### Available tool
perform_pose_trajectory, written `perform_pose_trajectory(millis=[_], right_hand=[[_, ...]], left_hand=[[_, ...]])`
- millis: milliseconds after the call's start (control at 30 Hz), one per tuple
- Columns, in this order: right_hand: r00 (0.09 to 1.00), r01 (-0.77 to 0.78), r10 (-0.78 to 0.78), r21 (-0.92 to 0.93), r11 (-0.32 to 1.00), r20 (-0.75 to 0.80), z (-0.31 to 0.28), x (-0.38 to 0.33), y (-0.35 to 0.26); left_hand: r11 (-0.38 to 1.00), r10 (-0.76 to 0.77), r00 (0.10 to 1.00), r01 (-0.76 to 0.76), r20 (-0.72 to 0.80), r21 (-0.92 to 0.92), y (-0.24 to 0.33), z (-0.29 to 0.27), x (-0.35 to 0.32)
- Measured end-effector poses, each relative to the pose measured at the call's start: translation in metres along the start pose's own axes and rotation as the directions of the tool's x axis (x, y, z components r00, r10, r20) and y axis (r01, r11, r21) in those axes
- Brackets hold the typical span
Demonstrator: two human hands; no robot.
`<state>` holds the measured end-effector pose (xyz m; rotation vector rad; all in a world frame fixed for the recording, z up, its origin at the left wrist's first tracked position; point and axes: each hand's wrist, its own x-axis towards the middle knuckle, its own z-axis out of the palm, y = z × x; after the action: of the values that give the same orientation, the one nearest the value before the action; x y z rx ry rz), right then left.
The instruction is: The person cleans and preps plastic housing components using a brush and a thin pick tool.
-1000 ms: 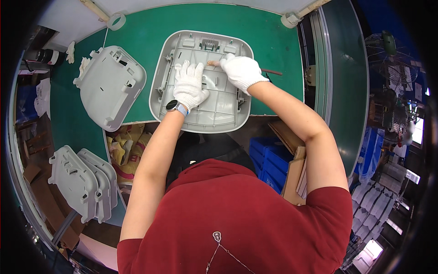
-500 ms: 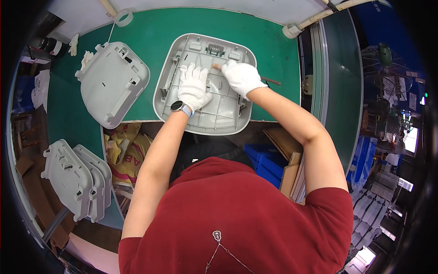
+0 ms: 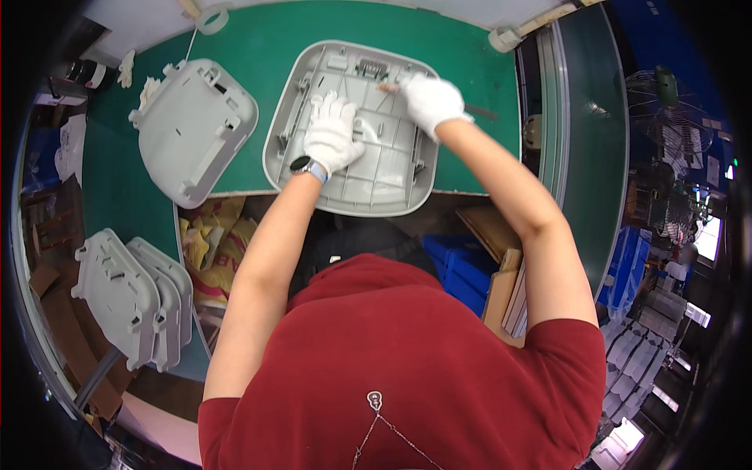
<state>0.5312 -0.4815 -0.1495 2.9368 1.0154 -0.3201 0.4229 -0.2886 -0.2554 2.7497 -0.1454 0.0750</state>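
Observation:
A light grey plastic cover (image 3: 392,168) with rounded corners and a ribbed inside lies face up on the green table, its near end over the front edge. My left hand (image 3: 332,133), in a white knitted glove, rests flat on the ribs with its fingers stretched out. Over the cover's right side, my right hand (image 3: 432,103), also gloved, is closed around a thin dark strip-like tool (image 3: 481,112), blurred by motion. A tan tip (image 3: 387,87) shows at the glove's left side; I cannot tell whether it is a fingertip or part of the tool.
Another grey cover (image 3: 192,133) lies on the left of the table (image 3: 258,27). Several similar covers (image 3: 117,301) stand together at the lower left. A tape roll (image 3: 212,20) sits at the back. Blue bins (image 3: 462,274) and cardboard (image 3: 501,290) are below the front edge.
My right hand has moved away from me and slightly right, carrying the dark strip-like tool with it. My left hand stays flat on the cover. The whole view has shifted slightly.

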Motion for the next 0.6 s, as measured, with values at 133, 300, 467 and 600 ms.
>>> perform_pose_trajectory(millis=[133, 300, 467, 600], right_hand=[[0.997, 0.078, -0.081, 0.206, 0.976, 0.009, -0.002, -0.024, -0.010], [0.925, 0.222, -0.291, 0.276, 0.935, 0.243, 0.010, -0.086, -0.043], [0.927, 0.198, -0.265, 0.252, 0.947, 0.267, 0.026, -0.093, -0.085], [0.886, 0.137, -0.267, 0.335, 0.932, 0.379, 0.009, -0.095, -0.072]], left_hand=[[0.999, 0.037, 0.997, -0.039, -0.068, -0.022, -0.012, 0.006, 0.002], [0.999, 0.032, 0.998, -0.033, -0.054, -0.016, -0.008, 0.002, 0.003], [1.000, 0.024, 0.998, -0.024, -0.055, 0.002, -0.008, 0.006, 0.001], [1.000, 0.007, 0.998, -0.007, -0.061, -0.006, -0.009, 0.008, 0.000]])
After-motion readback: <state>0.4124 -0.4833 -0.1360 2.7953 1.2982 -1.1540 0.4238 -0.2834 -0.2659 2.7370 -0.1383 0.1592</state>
